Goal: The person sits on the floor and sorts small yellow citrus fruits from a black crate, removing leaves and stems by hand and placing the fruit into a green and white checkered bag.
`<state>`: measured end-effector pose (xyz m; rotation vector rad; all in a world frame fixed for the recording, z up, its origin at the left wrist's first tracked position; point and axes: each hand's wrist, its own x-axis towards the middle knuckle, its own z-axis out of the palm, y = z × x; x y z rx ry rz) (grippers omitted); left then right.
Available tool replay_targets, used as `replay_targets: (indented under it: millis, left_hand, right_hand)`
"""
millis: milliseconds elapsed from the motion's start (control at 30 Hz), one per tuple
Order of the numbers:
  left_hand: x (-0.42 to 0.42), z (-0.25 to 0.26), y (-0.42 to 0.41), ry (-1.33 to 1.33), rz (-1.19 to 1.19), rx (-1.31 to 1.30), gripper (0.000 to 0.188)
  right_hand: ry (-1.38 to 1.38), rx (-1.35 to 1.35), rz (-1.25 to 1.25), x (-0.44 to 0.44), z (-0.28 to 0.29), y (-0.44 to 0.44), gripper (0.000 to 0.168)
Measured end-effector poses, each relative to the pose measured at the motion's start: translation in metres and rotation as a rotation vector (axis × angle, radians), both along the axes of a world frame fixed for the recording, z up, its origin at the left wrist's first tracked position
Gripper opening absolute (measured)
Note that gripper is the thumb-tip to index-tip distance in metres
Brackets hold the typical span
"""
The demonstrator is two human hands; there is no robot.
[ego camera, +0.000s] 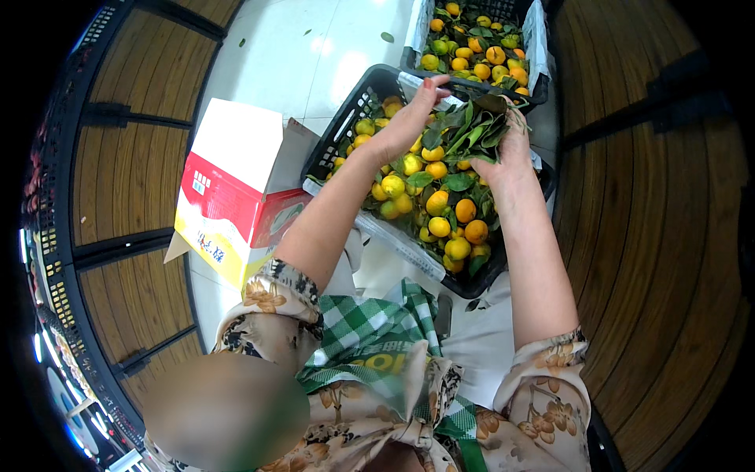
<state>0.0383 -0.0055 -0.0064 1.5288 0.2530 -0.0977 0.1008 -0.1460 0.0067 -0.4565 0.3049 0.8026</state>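
My right hand [512, 138] is closed around a bunch of green citrus leaves [475, 131] above the right part of a black plastic crate [481, 283]. My left hand [413, 121] is raised over the same crate, to the left of the leaves, with fingers extended and apart and nothing seen in it. Under both hands lie many small yellow and orange citrus fruits [439, 202], some with leaves attached. Pale paper or plastic lining [407, 248] folds over the crate's near edge. The leaves and my hands hide part of the fruit.
Beyond stands a second black crate of citrus fruits [495, 56]. An open red, white and yellow cardboard box [227, 194] stands on the pale tiled floor [277, 59] at left, where loose leaves lie. Wood-panelled display units [147, 141] flank both sides.
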Motion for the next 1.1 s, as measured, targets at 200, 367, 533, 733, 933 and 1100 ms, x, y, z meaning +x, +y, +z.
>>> replay_targets:
  millis: [200, 367, 533, 733, 933, 1100]
  left_hand:
    - [-0.002, -0.002, -0.019, 0.010, 0.078, -0.514, 0.059]
    - [0.008, -0.057, 0.030, 0.279, 0.187, -0.024, 0.047]
    - [-0.021, -0.139, 0.080, 0.586, -0.369, 1.207, 0.071]
    - [-0.038, -0.158, 0.040, 0.677, -0.370, 1.303, 0.092]
    - [-0.044, -0.188, 0.046, 0.676, -0.334, 1.168, 0.067]
    - [-0.039, -0.175, 0.043, 0.687, -0.309, 1.203, 0.029]
  right_hand:
    - [0.038, -0.046, 0.026, -0.008, 0.009, -0.002, 0.012]
    - [-0.013, 0.045, -0.002, 0.001, 0.004, -0.004, 0.012]
    - [-0.058, 0.049, -0.023, 0.003, 0.010, -0.007, 0.013]
    - [-0.017, 0.016, -0.057, 0.010, 0.007, -0.014, 0.013]
    - [-0.042, 0.008, -0.035, 0.010, 0.009, -0.015, 0.015]
    - [-0.054, 0.048, -0.033, 0.016, 0.003, -0.021, 0.017]
